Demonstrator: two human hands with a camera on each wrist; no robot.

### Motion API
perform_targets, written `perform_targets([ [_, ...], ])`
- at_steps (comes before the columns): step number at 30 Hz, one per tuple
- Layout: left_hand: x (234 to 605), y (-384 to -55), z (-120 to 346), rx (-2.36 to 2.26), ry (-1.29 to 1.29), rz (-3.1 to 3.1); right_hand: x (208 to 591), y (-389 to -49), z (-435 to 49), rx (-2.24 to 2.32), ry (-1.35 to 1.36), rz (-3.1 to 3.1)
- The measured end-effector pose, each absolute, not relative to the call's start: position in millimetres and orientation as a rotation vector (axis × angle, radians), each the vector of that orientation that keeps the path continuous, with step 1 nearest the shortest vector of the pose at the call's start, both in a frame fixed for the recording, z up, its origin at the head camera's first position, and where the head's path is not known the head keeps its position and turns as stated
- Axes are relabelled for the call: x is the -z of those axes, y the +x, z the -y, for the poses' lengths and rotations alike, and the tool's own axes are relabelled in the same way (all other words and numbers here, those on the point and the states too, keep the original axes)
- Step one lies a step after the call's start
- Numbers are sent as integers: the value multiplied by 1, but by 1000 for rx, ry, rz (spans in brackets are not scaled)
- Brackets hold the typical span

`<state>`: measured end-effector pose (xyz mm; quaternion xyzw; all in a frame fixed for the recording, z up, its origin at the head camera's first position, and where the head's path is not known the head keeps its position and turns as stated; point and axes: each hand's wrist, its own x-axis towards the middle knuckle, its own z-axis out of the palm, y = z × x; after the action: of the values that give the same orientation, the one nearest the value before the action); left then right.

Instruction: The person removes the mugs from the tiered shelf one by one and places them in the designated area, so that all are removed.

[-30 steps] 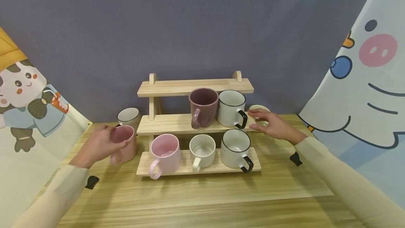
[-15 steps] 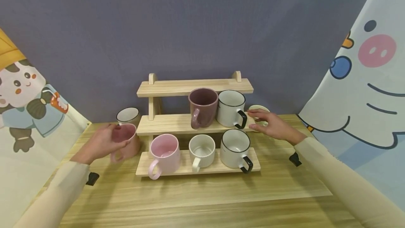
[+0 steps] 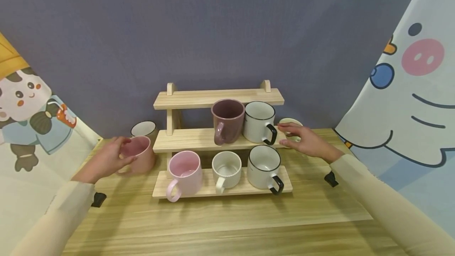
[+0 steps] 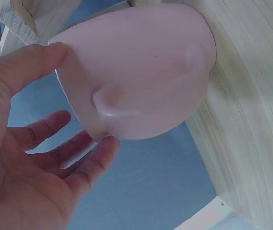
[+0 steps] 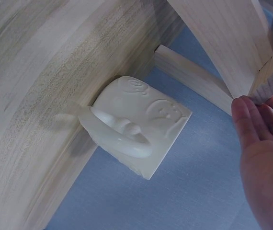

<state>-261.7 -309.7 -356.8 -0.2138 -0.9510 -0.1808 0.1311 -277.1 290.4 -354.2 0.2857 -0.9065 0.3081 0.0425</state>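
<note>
In the head view, my left hand (image 3: 106,159) is at the left of a pink mug (image 3: 143,159) that stands on the table beside the rack. The left wrist view shows its thumb and fingertips spread wide, right at the rim of the pink mug (image 4: 146,62). My right hand (image 3: 307,141) holds the right end of the wooden tiered rack (image 3: 192,139), fingers at one corner of the middle board and thumb at the other. In the right wrist view, the fingertips of the right hand (image 5: 266,139) meet the board's corner, with the thumb partly hidden.
A plum mug (image 3: 227,123) and a white black-rimmed mug (image 3: 254,129) stand on the middle tier. Below are a light pink mug (image 3: 190,179), a small cream cup (image 3: 231,175) and another black-rimmed mug (image 3: 257,175). A cream embossed mug (image 5: 141,103) stands behind the right hand.
The left-hand pink mug has moved slightly back, towards the wall. My left hand has loosened and drawn a little left from it. My right hand has stayed at the rack.
</note>
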Motion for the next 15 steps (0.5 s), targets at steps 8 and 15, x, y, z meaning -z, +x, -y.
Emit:
perform_targets([
  [8,359,-264,311,491,-627,2745,354,-278,-290,-938,869,2778],
  [15,360,-264,310,489,-605,2759,356,-279,-291,-927,868,2772],
])
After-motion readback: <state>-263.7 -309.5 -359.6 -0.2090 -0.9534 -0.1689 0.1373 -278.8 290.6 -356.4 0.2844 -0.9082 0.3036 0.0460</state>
